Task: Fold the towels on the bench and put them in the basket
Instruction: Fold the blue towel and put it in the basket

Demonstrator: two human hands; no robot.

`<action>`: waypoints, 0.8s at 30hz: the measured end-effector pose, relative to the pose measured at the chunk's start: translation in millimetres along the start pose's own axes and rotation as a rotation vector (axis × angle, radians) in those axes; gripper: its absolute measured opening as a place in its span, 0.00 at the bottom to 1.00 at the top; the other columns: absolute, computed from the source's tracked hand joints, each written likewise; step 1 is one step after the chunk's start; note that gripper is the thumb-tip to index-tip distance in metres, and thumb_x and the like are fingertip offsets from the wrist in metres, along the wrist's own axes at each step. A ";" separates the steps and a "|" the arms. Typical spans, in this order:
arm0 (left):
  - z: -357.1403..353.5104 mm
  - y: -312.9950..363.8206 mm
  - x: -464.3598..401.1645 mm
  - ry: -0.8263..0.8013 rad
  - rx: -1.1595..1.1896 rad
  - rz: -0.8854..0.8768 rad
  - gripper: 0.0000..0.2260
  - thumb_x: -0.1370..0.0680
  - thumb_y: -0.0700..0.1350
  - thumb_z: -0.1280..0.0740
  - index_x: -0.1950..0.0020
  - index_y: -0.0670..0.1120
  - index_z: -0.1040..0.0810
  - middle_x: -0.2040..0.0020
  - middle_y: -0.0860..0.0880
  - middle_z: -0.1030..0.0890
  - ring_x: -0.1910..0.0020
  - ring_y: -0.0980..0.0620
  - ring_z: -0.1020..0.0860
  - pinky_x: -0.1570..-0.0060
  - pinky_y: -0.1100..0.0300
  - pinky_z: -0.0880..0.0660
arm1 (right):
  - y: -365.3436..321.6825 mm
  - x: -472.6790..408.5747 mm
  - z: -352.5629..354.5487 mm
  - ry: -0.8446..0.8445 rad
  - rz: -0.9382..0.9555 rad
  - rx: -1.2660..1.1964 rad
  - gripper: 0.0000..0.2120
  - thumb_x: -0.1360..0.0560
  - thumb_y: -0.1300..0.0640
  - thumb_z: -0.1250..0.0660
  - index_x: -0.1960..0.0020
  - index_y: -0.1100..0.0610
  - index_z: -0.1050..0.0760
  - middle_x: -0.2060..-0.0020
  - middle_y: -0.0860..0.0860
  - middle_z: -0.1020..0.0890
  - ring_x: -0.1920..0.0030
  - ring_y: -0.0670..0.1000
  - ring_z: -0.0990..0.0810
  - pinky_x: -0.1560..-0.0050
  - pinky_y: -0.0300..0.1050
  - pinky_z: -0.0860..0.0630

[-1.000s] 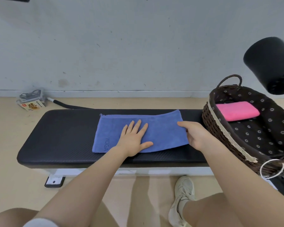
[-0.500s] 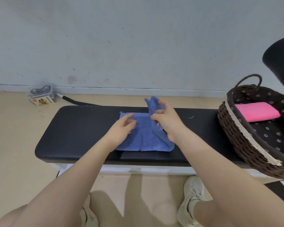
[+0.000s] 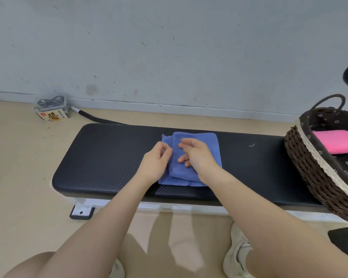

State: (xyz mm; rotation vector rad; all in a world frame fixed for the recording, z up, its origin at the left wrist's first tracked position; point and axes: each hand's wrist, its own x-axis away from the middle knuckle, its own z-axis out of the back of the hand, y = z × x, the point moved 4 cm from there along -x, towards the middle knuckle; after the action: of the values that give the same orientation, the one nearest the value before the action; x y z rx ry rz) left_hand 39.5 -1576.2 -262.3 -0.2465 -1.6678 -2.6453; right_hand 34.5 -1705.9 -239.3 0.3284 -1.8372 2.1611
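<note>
You are hovering both hands, left [image 3: 156, 164] and right [image 3: 197, 157], loosely curled, gripping nothing, over blue towel [image 3: 201, 141], squaring fold for basket [image 3: 301, 157] beyond right hand.

A blue towel [image 3: 197, 155] lies flat on the padded black bench [image 3: 113, 157], folded into a small, thick rectangle, its top layer slightly askew so a lower edge shows at the left and near sides. It sits directly under both hands. A dark woven basket [image 3: 309, 171] with a floral lining stands on the bench well to the right of the hands, holding a folded pink towel [image 3: 335, 143] that lies flat inside.
</note>
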 end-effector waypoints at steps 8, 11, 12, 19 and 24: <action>-12.8 12.1 -0.7 -0.026 -0.244 -0.148 0.18 0.24 0.44 0.33 0.35 0.49 0.27 0.45 0.50 0.25 0.49 0.54 0.27 0.49 0.65 0.34 | 2.7 -2.1 55.9 0.218 0.315 0.591 0.16 0.23 0.64 0.42 0.37 0.56 0.26 0.35 0.50 0.27 0.34 0.49 0.31 0.37 0.39 0.35; -2.2 0.1 -0.2 0.001 -0.125 -0.111 0.18 0.24 0.40 0.35 0.35 0.49 0.27 0.42 0.49 0.25 0.47 0.53 0.26 0.45 0.62 0.30 | 13.6 -4.4 52.0 0.093 0.291 0.848 0.25 0.23 0.51 0.38 0.28 0.55 0.36 0.24 0.51 0.42 0.24 0.51 0.48 0.26 0.46 0.47; 2.1 -4.0 -1.7 0.011 -0.066 -0.086 0.17 0.24 0.39 0.36 0.35 0.49 0.27 0.41 0.49 0.24 0.45 0.53 0.25 0.42 0.58 0.28 | 15.9 -4.3 50.0 0.060 0.286 0.916 0.28 0.23 0.47 0.38 0.26 0.54 0.39 0.23 0.51 0.46 0.23 0.52 0.51 0.25 0.47 0.48; 5.8 -1.8 -13.0 -0.057 -0.250 -0.025 0.20 0.24 0.38 0.38 0.32 0.47 0.30 0.39 0.47 0.28 0.45 0.51 0.27 0.45 0.60 0.30 | 27.6 -3.5 45.0 -0.055 0.140 1.156 0.44 0.27 0.34 0.42 0.23 0.53 0.59 0.23 0.50 0.61 0.23 0.55 0.62 0.24 0.53 0.53; -14.4 30.7 -6.0 0.037 -1.022 -0.494 0.14 0.27 0.40 0.42 0.49 0.42 0.19 0.26 0.42 0.37 0.29 0.41 0.36 0.34 0.49 0.36 | 29.6 -7.8 45.6 -0.202 -0.024 1.276 0.51 0.31 0.28 0.42 0.25 0.52 0.69 0.26 0.51 0.71 0.25 0.56 0.69 0.25 0.57 0.58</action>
State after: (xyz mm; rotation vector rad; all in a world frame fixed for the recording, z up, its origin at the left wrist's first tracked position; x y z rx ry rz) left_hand 46.3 -1602.9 -241.6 0.2648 -0.2161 -3.5766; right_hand 30.7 -1755.8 -262.0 0.7977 -0.2372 3.0407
